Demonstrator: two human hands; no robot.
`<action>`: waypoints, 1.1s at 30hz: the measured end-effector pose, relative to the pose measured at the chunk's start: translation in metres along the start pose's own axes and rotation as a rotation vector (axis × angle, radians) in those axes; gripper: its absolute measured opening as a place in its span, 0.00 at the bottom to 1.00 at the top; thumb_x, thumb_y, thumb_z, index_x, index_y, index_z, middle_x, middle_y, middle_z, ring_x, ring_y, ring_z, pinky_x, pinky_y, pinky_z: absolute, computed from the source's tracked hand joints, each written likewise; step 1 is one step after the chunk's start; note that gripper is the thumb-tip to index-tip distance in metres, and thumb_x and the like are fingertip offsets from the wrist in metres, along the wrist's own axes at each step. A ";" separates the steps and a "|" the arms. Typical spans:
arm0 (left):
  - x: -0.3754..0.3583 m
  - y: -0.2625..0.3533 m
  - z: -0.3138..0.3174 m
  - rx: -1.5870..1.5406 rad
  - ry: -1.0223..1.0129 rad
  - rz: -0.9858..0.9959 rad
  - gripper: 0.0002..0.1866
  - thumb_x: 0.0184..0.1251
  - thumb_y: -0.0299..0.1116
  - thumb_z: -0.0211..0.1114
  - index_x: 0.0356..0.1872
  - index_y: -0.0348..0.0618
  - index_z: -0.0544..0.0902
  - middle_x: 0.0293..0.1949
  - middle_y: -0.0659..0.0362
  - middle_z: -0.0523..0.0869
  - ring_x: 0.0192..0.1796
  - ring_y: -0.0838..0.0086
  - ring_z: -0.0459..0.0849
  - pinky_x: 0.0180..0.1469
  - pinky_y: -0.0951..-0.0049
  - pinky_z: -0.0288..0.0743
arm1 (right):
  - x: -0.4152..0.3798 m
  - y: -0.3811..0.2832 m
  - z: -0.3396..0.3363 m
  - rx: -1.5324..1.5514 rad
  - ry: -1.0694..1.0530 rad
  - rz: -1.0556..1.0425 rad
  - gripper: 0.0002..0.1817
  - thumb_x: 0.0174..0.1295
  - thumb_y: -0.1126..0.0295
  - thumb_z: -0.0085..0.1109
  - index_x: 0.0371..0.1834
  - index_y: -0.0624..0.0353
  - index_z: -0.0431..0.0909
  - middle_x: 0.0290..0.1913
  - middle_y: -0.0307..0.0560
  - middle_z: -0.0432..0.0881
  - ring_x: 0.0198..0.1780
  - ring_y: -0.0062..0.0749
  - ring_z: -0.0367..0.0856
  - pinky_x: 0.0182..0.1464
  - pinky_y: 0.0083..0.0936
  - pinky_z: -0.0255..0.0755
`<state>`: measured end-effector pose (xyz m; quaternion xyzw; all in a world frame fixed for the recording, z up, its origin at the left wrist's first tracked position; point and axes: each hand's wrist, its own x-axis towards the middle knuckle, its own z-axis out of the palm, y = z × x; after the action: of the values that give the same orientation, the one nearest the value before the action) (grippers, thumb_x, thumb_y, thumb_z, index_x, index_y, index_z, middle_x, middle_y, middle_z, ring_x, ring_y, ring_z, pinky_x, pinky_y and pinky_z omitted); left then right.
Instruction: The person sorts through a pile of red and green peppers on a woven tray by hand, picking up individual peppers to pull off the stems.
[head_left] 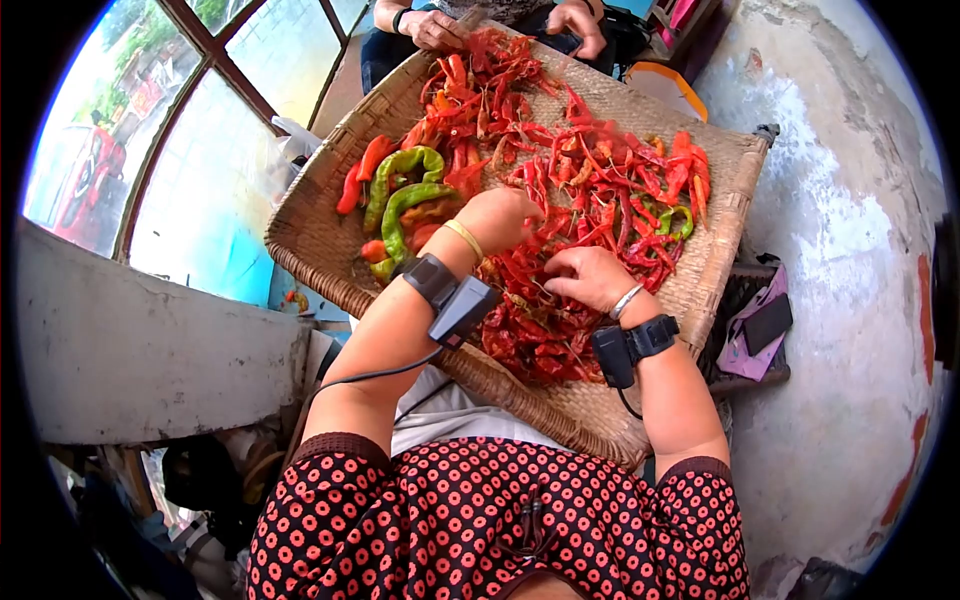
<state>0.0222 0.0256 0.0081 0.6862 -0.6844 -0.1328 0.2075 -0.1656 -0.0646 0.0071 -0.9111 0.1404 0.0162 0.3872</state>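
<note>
A wide woven basket tray (pixel 330 215) lies tilted across my lap, heaped with red chili peppers (pixel 620 195). My left hand (pixel 500 218) is over the middle of the heap, its fingers curled and partly blurred; whatever they hold is hidden. Lower and to the right, my right hand (pixel 590 280) touches the red peppers, thumb and bent fingers apart, with nothing clearly held. Two long curved green peppers (pixel 400 215) lie left of my left hand, beside several fatter red ones (pixel 375 158). A small green pepper (pixel 680 222) rests near the tray's right side.
Across the tray sits another person, one hand (pixel 432 30) at its far rim and the other (pixel 578 28) just beyond. Windows (pixel 190 160) stand at the left above a low wall (pixel 160 350). A dark phone-like object (pixel 767 325) lies on purple cloth by the right wall (pixel 830 240).
</note>
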 end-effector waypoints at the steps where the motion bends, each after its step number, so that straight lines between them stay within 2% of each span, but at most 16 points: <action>1: -0.001 0.005 0.000 0.082 -0.064 -0.038 0.18 0.45 0.32 0.64 0.42 0.45 0.80 0.39 0.52 0.80 0.43 0.58 0.78 0.47 0.63 0.72 | -0.001 -0.007 0.001 -0.094 -0.015 -0.023 0.21 0.45 0.56 0.62 0.41 0.56 0.78 0.38 0.52 0.80 0.42 0.44 0.78 0.45 0.33 0.71; 5: 0.000 0.001 0.009 0.217 -0.223 -0.087 0.18 0.45 0.34 0.65 0.42 0.49 0.81 0.36 0.52 0.81 0.41 0.58 0.78 0.44 0.62 0.72 | -0.001 -0.014 0.012 -0.317 -0.004 -0.049 0.23 0.44 0.56 0.64 0.42 0.56 0.76 0.40 0.52 0.79 0.45 0.45 0.77 0.46 0.38 0.70; 10: 0.001 0.002 0.006 0.137 -0.399 -0.126 0.13 0.45 0.36 0.65 0.35 0.48 0.83 0.30 0.54 0.82 0.36 0.60 0.80 0.40 0.63 0.73 | 0.000 -0.024 0.008 -0.485 -0.328 0.143 0.17 0.45 0.62 0.61 0.37 0.57 0.76 0.38 0.53 0.80 0.43 0.48 0.77 0.44 0.39 0.71; 12: 0.001 0.000 0.007 0.108 -0.438 -0.108 0.12 0.44 0.37 0.66 0.33 0.47 0.83 0.28 0.54 0.82 0.34 0.60 0.80 0.39 0.64 0.73 | -0.003 -0.021 0.005 -0.516 -0.299 0.150 0.15 0.44 0.63 0.60 0.36 0.56 0.76 0.37 0.53 0.80 0.43 0.48 0.78 0.44 0.40 0.71; 15: 0.000 -0.004 0.006 0.023 -0.357 -0.058 0.11 0.46 0.37 0.66 0.32 0.47 0.84 0.29 0.54 0.83 0.31 0.62 0.80 0.37 0.66 0.73 | -0.006 -0.008 -0.007 -0.515 -0.159 0.145 0.13 0.43 0.65 0.56 0.33 0.55 0.78 0.35 0.53 0.80 0.41 0.47 0.78 0.43 0.40 0.71; 17: 0.000 -0.002 -0.002 -0.193 -0.096 -0.051 0.10 0.52 0.36 0.65 0.34 0.45 0.83 0.27 0.55 0.83 0.27 0.68 0.80 0.33 0.70 0.73 | -0.007 0.008 -0.016 -0.394 -0.063 0.138 0.14 0.42 0.64 0.55 0.33 0.56 0.78 0.36 0.53 0.79 0.41 0.48 0.77 0.43 0.40 0.71; 18: 0.000 0.001 -0.006 -0.193 -0.095 -0.051 0.10 0.52 0.36 0.65 0.34 0.45 0.83 0.27 0.55 0.83 0.27 0.68 0.80 0.33 0.70 0.73 | -0.009 0.012 -0.023 -0.380 -0.002 0.154 0.16 0.43 0.61 0.56 0.34 0.57 0.78 0.35 0.54 0.79 0.40 0.49 0.77 0.43 0.39 0.71; 20: 0.002 0.010 -0.014 -0.543 -0.101 -0.188 0.09 0.58 0.35 0.62 0.34 0.41 0.83 0.23 0.59 0.81 0.25 0.77 0.77 0.30 0.74 0.71 | -0.013 0.031 -0.028 -0.308 0.164 -0.112 0.20 0.45 0.57 0.58 0.37 0.61 0.78 0.31 0.56 0.79 0.36 0.47 0.78 0.44 0.35 0.71; 21: 0.002 0.018 -0.023 -0.519 -0.091 -0.197 0.10 0.60 0.36 0.61 0.34 0.39 0.82 0.20 0.63 0.78 0.24 0.82 0.73 0.28 0.77 0.69 | -0.023 0.026 -0.026 -0.197 0.317 -0.069 0.19 0.50 0.57 0.56 0.35 0.62 0.77 0.26 0.53 0.77 0.31 0.41 0.78 0.41 0.31 0.70; 22: 0.003 0.016 -0.022 -0.521 -0.091 -0.197 0.10 0.60 0.36 0.61 0.34 0.39 0.82 0.20 0.63 0.78 0.24 0.82 0.73 0.28 0.77 0.69 | -0.022 0.022 -0.034 -0.197 0.316 -0.067 0.19 0.50 0.57 0.56 0.35 0.62 0.77 0.26 0.53 0.77 0.31 0.41 0.78 0.41 0.31 0.70; 24: 0.004 0.010 -0.024 -0.383 -0.038 -0.157 0.10 0.60 0.35 0.61 0.34 0.39 0.82 0.19 0.63 0.77 0.23 0.82 0.71 0.27 0.77 0.68 | -0.017 0.016 -0.048 -0.099 -0.017 0.104 0.16 0.53 0.59 0.54 0.32 0.64 0.76 0.22 0.48 0.75 0.28 0.35 0.75 0.36 0.28 0.69; 26: 0.003 0.008 -0.023 -0.425 -0.030 -0.188 0.09 0.61 0.35 0.60 0.33 0.39 0.82 0.19 0.65 0.77 0.22 0.84 0.70 0.26 0.79 0.67 | -0.016 0.022 -0.044 -0.122 -0.024 0.093 0.15 0.56 0.61 0.53 0.29 0.64 0.74 0.19 0.42 0.72 0.24 0.29 0.72 0.31 0.25 0.66; 28: 0.006 0.006 -0.024 -0.691 0.341 -0.349 0.09 0.60 0.33 0.60 0.34 0.37 0.81 0.25 0.62 0.81 0.24 0.79 0.76 0.30 0.74 0.72 | -0.017 0.024 -0.041 0.020 0.030 0.143 0.14 0.58 0.62 0.53 0.27 0.65 0.74 0.18 0.40 0.70 0.21 0.23 0.71 0.27 0.23 0.66; 30: 0.013 -0.002 -0.026 -0.904 0.663 -0.418 0.13 0.60 0.32 0.60 0.43 0.36 0.78 0.32 0.56 0.82 0.28 0.74 0.78 0.33 0.73 0.73 | -0.016 0.024 -0.041 0.045 0.118 0.124 0.13 0.59 0.63 0.52 0.27 0.64 0.74 0.17 0.39 0.69 0.20 0.21 0.70 0.25 0.23 0.65; 32: 0.014 -0.012 -0.021 -0.401 0.832 -0.416 0.17 0.57 0.33 0.62 0.45 0.35 0.76 0.37 0.50 0.82 0.33 0.66 0.80 0.37 0.70 0.73 | -0.015 0.022 -0.042 0.069 0.206 0.106 0.13 0.60 0.64 0.52 0.28 0.64 0.74 0.17 0.37 0.69 0.18 0.19 0.69 0.24 0.22 0.65; 33: 0.014 -0.009 -0.019 -0.263 0.805 -0.249 0.18 0.56 0.35 0.64 0.45 0.35 0.76 0.38 0.49 0.82 0.36 0.62 0.80 0.40 0.69 0.73 | -0.015 0.020 -0.043 0.073 0.199 0.145 0.13 0.58 0.63 0.53 0.28 0.64 0.75 0.21 0.47 0.72 0.24 0.32 0.72 0.28 0.27 0.66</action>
<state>0.0393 0.0139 0.0219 0.7284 -0.4384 0.0351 0.5254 -0.1892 -0.1047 0.0253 -0.8811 0.2439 -0.0516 0.4020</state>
